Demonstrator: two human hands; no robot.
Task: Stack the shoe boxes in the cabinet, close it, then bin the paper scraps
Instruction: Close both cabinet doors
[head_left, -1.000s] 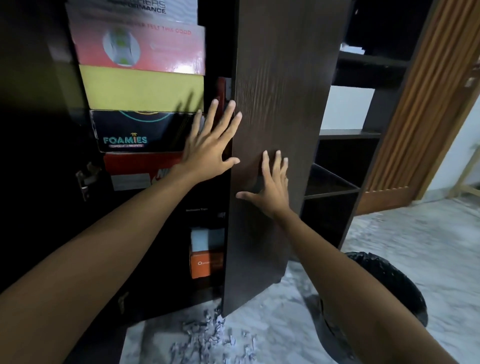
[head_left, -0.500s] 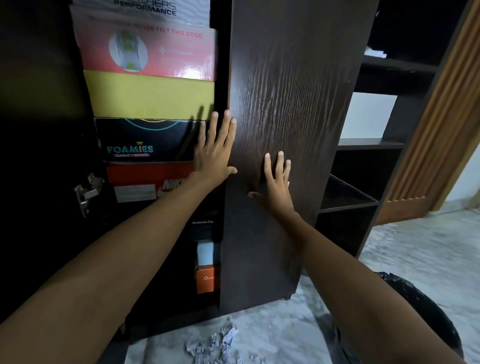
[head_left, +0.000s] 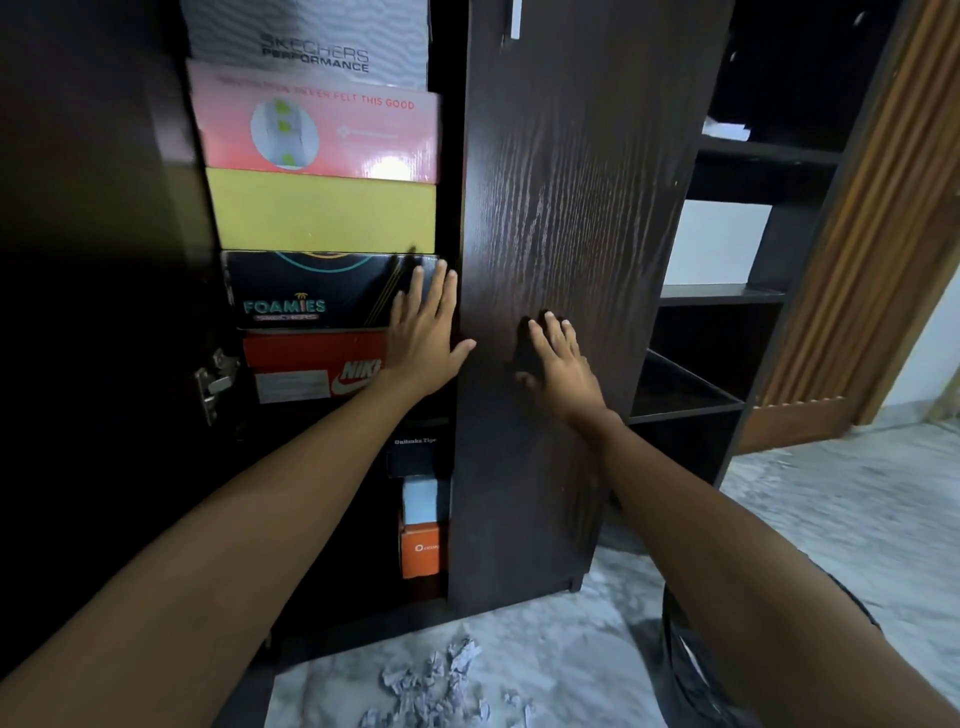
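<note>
Several shoe boxes are stacked in the dark cabinet: a grey Skechers box (head_left: 311, 41) on top, then pink (head_left: 317, 130), yellow (head_left: 322, 213), black Foamies (head_left: 306, 291) and red Nike (head_left: 306, 364); smaller boxes sit lower, one orange (head_left: 422, 550). The right cabinet door (head_left: 571, 208) is nearly closed. My left hand (head_left: 423, 332) lies flat with straight fingers against the door's left edge, in front of the Foamies box. My right hand (head_left: 558, 358) presses flat on the door's face. Grey paper scraps (head_left: 431, 686) lie on the floor below.
The left door (head_left: 93, 260) stands open, its hinge (head_left: 213, 384) showing. A black bin (head_left: 691, 670) sits at the lower right, partly behind my right arm. Open dark shelves (head_left: 727, 296) and a wooden door frame (head_left: 883, 208) stand to the right on a marble floor.
The right door has swung further toward closed under both flat hands. My left hand's fingers have come together at the door's edge. The view shifted closer and left.
</note>
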